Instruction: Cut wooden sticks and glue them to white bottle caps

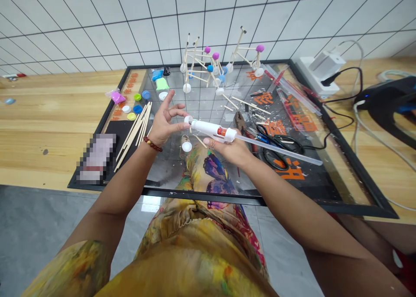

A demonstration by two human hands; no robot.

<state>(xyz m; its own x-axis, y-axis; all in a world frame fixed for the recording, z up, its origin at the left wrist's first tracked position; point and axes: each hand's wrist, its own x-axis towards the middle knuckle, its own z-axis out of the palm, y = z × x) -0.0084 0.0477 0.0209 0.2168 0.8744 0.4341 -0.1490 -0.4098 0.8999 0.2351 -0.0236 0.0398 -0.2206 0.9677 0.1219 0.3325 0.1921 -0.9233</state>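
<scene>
- Counter (39, 115) of pale wood, bearing a black-framed glass panel (164, 158); on the panel's left part lie a pixelated item (97, 158) and a loose bundle of thin wooden sticks (134, 134).
- Beside and beyond the bundle: a magenta lump (118, 98) in clear wrap, small round pots (138, 109) in blue, green, white and yellow, and a pale green slab (162, 84).
- Left hand (167, 120), a beaded bracelet at its wrist: its grip is nearly closed, thumb and finger pinching a small white ball (187, 120), the other fingers spread.
- White disc (186, 146), nearer the person than the ball.
- Stick frames (208, 67) with white, blue and magenta balls at their joints, standing near the tiled wall.
- White glue gun (211, 129), its nozzle right at the ball; I cannot tell whether they touch. A translucent rod (279, 150) juts from its rear.
- Right hand (232, 152): its grip is closed around the glue gun's body from below.
- Pliers (239, 121), then black-handled scissors (279, 152), on the panel.
- Power strip (316, 78) with a white charger, and a black device (390, 102) at far right.
</scene>
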